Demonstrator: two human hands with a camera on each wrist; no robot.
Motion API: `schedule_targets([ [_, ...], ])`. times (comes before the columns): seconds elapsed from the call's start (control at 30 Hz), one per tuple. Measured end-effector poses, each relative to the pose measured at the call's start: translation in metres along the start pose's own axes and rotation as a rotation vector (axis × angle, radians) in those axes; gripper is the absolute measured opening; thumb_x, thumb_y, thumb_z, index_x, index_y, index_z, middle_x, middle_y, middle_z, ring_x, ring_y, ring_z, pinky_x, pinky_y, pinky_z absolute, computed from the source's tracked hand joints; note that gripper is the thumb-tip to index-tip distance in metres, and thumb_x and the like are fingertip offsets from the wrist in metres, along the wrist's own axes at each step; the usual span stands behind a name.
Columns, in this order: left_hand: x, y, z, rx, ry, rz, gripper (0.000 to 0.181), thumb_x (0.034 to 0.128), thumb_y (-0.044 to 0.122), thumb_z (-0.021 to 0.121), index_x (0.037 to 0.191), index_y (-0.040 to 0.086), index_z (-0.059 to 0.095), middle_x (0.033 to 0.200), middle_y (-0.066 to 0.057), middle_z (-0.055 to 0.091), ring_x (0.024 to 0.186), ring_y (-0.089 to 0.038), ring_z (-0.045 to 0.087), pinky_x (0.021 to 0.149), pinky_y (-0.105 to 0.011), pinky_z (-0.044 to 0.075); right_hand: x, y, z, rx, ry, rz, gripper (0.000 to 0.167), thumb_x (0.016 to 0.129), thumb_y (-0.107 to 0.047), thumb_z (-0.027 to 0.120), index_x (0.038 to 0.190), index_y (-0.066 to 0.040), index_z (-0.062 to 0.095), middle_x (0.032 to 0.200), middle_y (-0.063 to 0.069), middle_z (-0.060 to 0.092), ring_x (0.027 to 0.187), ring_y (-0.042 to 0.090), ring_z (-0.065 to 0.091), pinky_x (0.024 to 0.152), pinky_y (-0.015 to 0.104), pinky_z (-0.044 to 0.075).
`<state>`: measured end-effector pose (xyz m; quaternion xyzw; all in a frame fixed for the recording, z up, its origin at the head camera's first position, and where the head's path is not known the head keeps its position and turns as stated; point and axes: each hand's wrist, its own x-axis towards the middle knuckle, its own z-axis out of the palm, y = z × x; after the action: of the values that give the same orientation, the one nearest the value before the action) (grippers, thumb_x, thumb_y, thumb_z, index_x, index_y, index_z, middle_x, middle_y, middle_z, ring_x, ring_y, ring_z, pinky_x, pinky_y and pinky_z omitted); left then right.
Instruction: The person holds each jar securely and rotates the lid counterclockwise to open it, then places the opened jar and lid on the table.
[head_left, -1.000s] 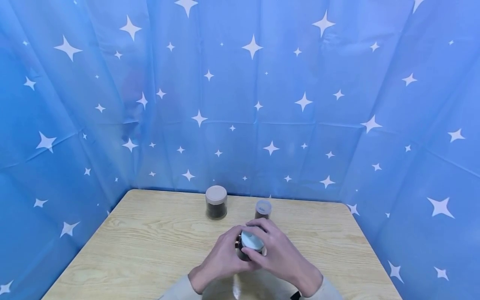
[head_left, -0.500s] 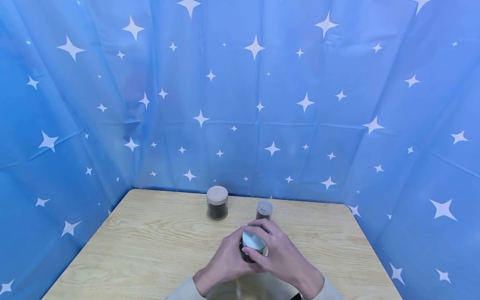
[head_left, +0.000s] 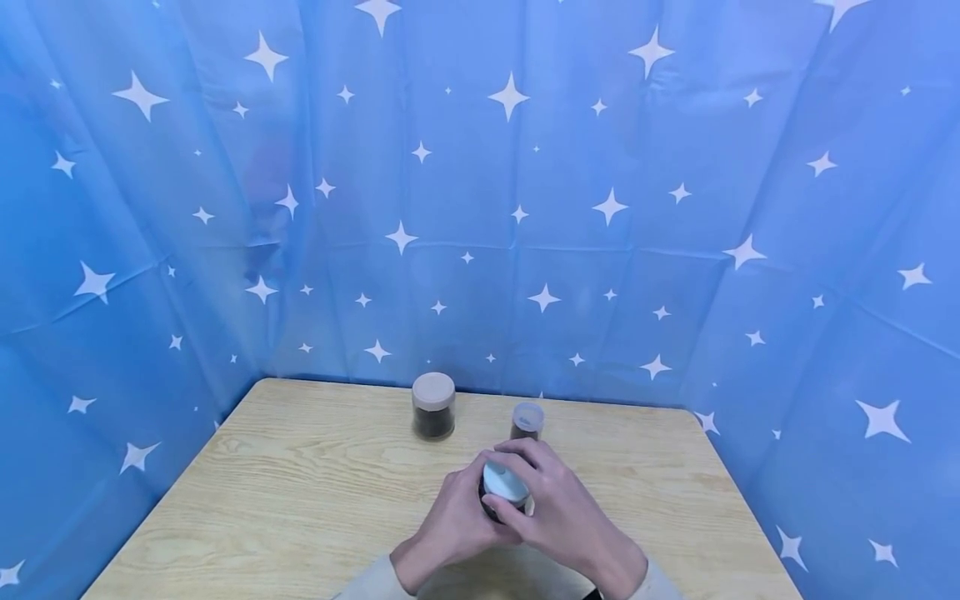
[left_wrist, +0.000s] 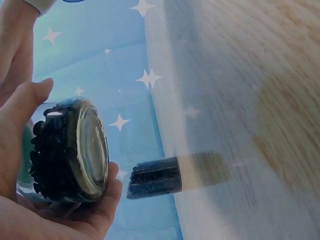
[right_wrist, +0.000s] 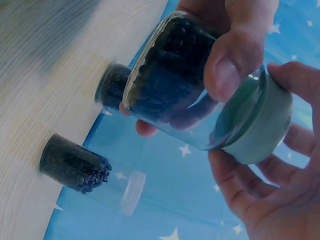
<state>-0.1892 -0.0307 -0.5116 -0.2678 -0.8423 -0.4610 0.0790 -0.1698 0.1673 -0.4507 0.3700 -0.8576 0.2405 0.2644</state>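
Note:
A clear glass jar (right_wrist: 170, 70) with a pale green-blue lid (head_left: 505, 482) is held off the table, tilted, between my two hands. My left hand (head_left: 457, 510) grips its body, thumb on one side and fingers round the other. On the lid's rim (right_wrist: 262, 120) are the thumb and fingers of my right hand (head_left: 562, 508). Dark bean-like pieces (left_wrist: 57, 150) fill much of the jar. In the right wrist view the lid sits on the jar's mouth; how tight it is cannot be told.
Towards the back of the wooden table (head_left: 300, 492) stands a wide jar (head_left: 433, 408) with a pale lid and dark contents. Just beyond my right hand is a narrower jar (head_left: 527, 419), partly filled with dark pieces. A blue star-patterned curtain (head_left: 465, 208) surrounds the table.
My left hand has shifted slightly to the right with the jar. The right hand keeps nearly the same hold on the lid, and the other jars stay put.

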Motion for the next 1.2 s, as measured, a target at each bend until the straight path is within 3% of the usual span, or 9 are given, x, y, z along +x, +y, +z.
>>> schedule_targets([
  [0.27, -0.001, -0.004, 0.0, 0.007, 0.005, -0.021, 0.079, 0.0825, 0.03, 0.104, 0.151, 0.019, 0.065, 0.126, -0.001, 0.083, 0.107, -0.008, 0.079, 0.088, -0.026, 0.065, 0.0, -0.007, 0.003, -0.055, -0.028, 0.061, 0.055, 0.098, -0.035, 0.097, 0.146, -0.015, 0.078, 0.143, 0.006, 0.075, 0.125, 0.021, 0.075, 0.095, 0.039, 0.071],
  [0.43, 0.0, -0.005, 0.0, -0.002, 0.021, -0.002, 0.074, 0.0815, 0.029, 0.105, 0.145, 0.021, 0.068, 0.123, 0.001, 0.084, 0.106, -0.006, 0.079, 0.087, -0.025, 0.065, 0.001, -0.008, 0.004, -0.071, -0.019, 0.068, 0.05, 0.097, -0.033, 0.098, 0.141, -0.016, 0.08, 0.139, 0.004, 0.076, 0.123, 0.02, 0.075, 0.093, 0.038, 0.07],
  [0.7, 0.0, -0.006, -0.003, 0.001, 0.05, 0.041, 0.071, 0.0761, 0.024, 0.105, 0.138, 0.024, 0.071, 0.121, 0.007, 0.082, 0.106, -0.004, 0.076, 0.09, -0.026, 0.065, 0.004, -0.006, 0.001, -0.044, -0.011, 0.035, 0.048, 0.096, -0.031, 0.099, 0.14, -0.021, 0.082, 0.137, 0.005, 0.077, 0.121, 0.021, 0.077, 0.091, 0.039, 0.071],
  [0.9, 0.0, -0.007, -0.004, 0.031, 0.053, 0.066, 0.075, 0.0739, 0.031, 0.107, 0.14, 0.022, 0.072, 0.123, 0.009, 0.079, 0.109, -0.004, 0.073, 0.095, -0.028, 0.065, 0.004, -0.003, -0.001, -0.033, -0.007, -0.009, 0.046, 0.098, -0.033, 0.097, 0.14, -0.02, 0.083, 0.134, 0.004, 0.078, 0.117, 0.02, 0.076, 0.089, 0.037, 0.07],
  [1.07, -0.002, -0.008, -0.004, -0.029, 0.022, 0.042, 0.072, 0.0778, 0.037, 0.108, 0.14, 0.028, 0.072, 0.124, 0.012, 0.079, 0.11, -0.002, 0.073, 0.095, -0.026, 0.065, 0.004, 0.0, -0.002, -0.027, -0.016, -0.041, 0.047, 0.096, -0.032, 0.099, 0.139, -0.019, 0.084, 0.133, 0.006, 0.078, 0.116, 0.021, 0.076, 0.09, 0.037, 0.07],
  [1.2, -0.003, -0.009, -0.004, -0.059, 0.003, 0.055, 0.071, 0.0793, 0.041, 0.108, 0.14, 0.031, 0.072, 0.124, 0.012, 0.08, 0.11, -0.001, 0.075, 0.094, -0.025, 0.065, 0.003, 0.002, -0.004, -0.007, -0.032, -0.053, 0.047, 0.096, -0.033, 0.098, 0.139, -0.019, 0.084, 0.132, 0.008, 0.078, 0.115, 0.021, 0.076, 0.091, 0.037, 0.07],
])
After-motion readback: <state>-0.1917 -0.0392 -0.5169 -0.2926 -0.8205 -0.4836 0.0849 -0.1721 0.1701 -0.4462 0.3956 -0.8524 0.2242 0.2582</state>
